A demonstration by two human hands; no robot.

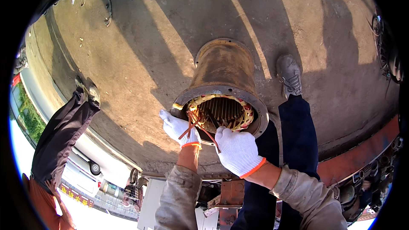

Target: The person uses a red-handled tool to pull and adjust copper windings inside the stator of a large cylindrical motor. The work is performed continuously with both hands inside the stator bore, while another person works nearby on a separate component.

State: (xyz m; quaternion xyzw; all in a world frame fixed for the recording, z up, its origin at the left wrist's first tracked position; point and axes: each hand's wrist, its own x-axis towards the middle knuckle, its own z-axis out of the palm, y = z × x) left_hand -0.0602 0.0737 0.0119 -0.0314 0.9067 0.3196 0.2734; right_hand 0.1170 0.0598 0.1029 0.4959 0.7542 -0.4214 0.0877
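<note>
An electric motor stator in a rusty flanged cylindrical housing (223, 68) lies on the ground, its open end toward me. Inside the rim runs a ring of copper windings bound with yellowish lacing (245, 117). Reddish-brown lead wires (190, 128) hang out at the lower left of the opening. My left hand (179, 128), in a white knit glove, lies against the left of the flange with fingers stretched out, beside the leads. Closed at the lower edge of the opening is my gloved right hand (238, 149). A dark thin piece (211, 118) reaches from the bore toward it; its grip is hidden.
My grey shoe (290, 76) stands right of the housing. A person in dark trousers (64, 132) stands at left. Cables (106, 4) lie at the far left. A reddish metal beam (362, 149) and machine parts (362, 187) are at lower right. A white vehicle (83, 166) is behind.
</note>
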